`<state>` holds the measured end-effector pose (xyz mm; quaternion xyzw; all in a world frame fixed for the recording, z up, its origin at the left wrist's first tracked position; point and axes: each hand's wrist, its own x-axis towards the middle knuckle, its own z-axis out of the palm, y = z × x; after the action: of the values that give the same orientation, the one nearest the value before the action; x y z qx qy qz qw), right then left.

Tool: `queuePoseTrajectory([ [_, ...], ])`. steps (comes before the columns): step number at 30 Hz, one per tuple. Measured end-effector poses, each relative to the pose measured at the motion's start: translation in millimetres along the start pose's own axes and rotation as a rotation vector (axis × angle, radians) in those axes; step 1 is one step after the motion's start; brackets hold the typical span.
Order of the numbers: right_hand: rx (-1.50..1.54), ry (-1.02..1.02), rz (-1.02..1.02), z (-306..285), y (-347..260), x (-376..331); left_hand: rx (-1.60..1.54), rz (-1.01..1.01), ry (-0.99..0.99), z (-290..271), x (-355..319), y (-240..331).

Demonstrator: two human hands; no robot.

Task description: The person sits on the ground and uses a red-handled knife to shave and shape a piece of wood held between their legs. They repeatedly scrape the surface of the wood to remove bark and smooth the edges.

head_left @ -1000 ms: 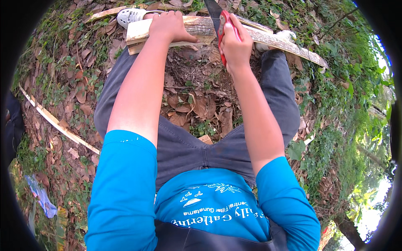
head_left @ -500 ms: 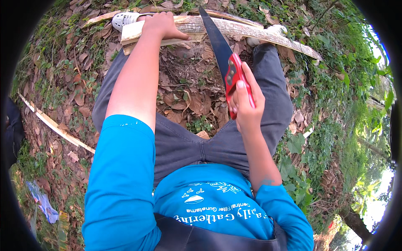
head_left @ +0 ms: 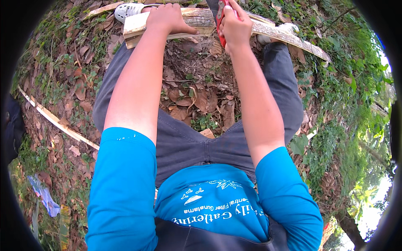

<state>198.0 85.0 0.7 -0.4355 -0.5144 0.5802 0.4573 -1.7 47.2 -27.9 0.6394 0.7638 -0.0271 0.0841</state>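
A rough-edged wooden plank (head_left: 289, 37) lies crosswise on other wood between my two feet. My left hand (head_left: 166, 20) presses down around its left part, thumb stretched along the near edge. In my right hand (head_left: 235, 28) is the red handle of a hand saw (head_left: 222, 12). The saw's dark blade crosses the plank right of my left hand and runs out past the top of the picture. I cannot tell whether its teeth have entered the wood.
White clogs (head_left: 126, 11) are on my feet beside the plank's ends. A long thin wood strip (head_left: 56, 119) lies at left, near a blue plastic scrap (head_left: 44, 195). Dry leaves (head_left: 201, 100) cover the ground between my legs; green plants grow at right.
My right hand has pushed the saw forward and up, away from my body, across the plank. My left hand stays on the wood, shifted slightly in the picture.
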Motion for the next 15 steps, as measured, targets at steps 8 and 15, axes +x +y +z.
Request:
queuePoseTrajectory([
  [8,-0.097,0.094,-0.098,-17,11,-31,0.044,0.009,-0.086,-14,6,11],
  [15,-0.068,-0.006,0.157,-86,-99,-244,0.072,-0.014,-0.055,-10,3,-2],
])
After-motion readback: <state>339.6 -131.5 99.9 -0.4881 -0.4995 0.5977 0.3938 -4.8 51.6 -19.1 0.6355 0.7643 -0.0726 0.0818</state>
